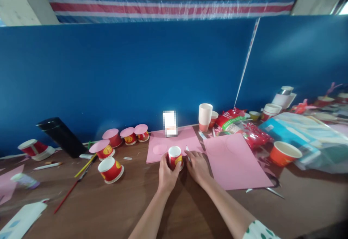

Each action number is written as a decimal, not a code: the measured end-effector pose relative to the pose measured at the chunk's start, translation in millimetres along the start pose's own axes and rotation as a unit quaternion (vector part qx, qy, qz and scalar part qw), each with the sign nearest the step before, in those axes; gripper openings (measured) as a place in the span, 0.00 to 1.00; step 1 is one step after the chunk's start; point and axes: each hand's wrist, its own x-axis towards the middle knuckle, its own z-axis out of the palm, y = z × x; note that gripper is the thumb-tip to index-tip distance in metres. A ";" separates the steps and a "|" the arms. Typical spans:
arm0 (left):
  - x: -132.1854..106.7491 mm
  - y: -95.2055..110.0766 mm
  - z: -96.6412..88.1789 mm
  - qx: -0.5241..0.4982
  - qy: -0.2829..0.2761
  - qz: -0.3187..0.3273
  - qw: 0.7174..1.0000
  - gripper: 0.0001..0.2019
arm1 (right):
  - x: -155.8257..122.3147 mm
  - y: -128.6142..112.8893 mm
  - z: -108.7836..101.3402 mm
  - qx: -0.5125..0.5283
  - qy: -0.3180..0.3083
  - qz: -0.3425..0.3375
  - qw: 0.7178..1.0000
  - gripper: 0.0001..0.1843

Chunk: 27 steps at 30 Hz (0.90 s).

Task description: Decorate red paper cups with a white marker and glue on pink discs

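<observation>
My left hand (168, 176) is wrapped round a small red paper cup (173, 159) with a white inside and a yellow emblem, which stands on the table at the front edge of a pink paper sheet (185, 134). Just to the right, my right hand (198, 166) rests low with its fingers closed on a slim white pen (187, 149), whose end points up and away. Most of the pen is hidden by the fingers. A pink round outline or disc (160, 149) shows on the sheet, left of the cup.
Several red cups topped with pink paper discs (112, 134) stand at left, near an uncovered red cup (110, 170) and a leaning black flask (62, 136). Rightward lie another pink sheet (239, 166), scissors (274, 192), stacked cups (205, 115) and an orange cup (284, 155). A blue partition (122, 75) stands behind.
</observation>
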 end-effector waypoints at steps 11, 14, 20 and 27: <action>2.0 -2.8 -1.9 0.006 0.001 0.011 1.000 0.29 | -1.2 -1.7 1.7 -0.009 -0.011 0.013 1.000 0.21; 1.5 -2.9 -1.7 -0.003 0.011 0.005 1.000 0.29 | -0.2 -4.8 -6.4 0.009 0.008 0.010 1.000 0.20; 0.6 0.0 -1.8 -0.016 -0.001 -0.014 1.000 0.29 | 41.2 12.7 -35.6 -0.046 -0.025 0.045 0.998 0.17; -0.7 3.8 -2.9 -0.005 -0.006 -0.015 1.000 0.28 | 100.8 62.8 -35.8 -0.099 -0.076 0.150 0.981 0.11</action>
